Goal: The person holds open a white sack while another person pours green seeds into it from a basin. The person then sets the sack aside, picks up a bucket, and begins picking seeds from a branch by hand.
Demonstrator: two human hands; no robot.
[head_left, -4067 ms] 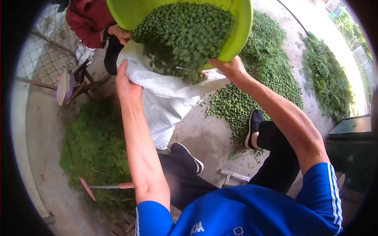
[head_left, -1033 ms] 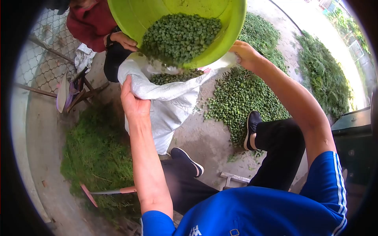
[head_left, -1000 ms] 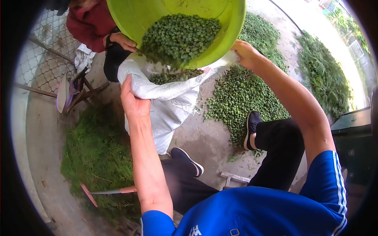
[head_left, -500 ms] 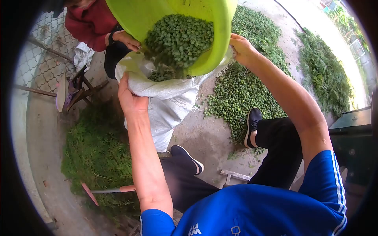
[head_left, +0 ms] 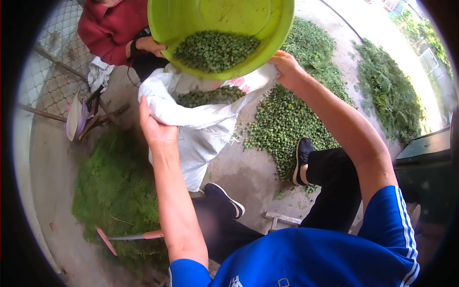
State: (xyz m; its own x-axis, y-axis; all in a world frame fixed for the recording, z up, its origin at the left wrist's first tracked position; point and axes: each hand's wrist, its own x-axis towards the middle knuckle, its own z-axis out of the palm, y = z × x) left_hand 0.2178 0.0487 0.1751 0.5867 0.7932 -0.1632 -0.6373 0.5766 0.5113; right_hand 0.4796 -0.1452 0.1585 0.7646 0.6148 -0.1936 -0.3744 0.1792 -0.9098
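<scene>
Left of centre, my left hand grips the folded rim of a white woven sack — soft and floppy, I judge, best held by that lip and probably heavy low down. Upper left, another person's hand is at a stiff-looking lime basin, tilted over the sack with small green pods. My right hand pinches the sack's lip upper right of centre. Concrete floor carries feathery cuttings lower left, a pod pile right of centre — daylight upper right.
</scene>
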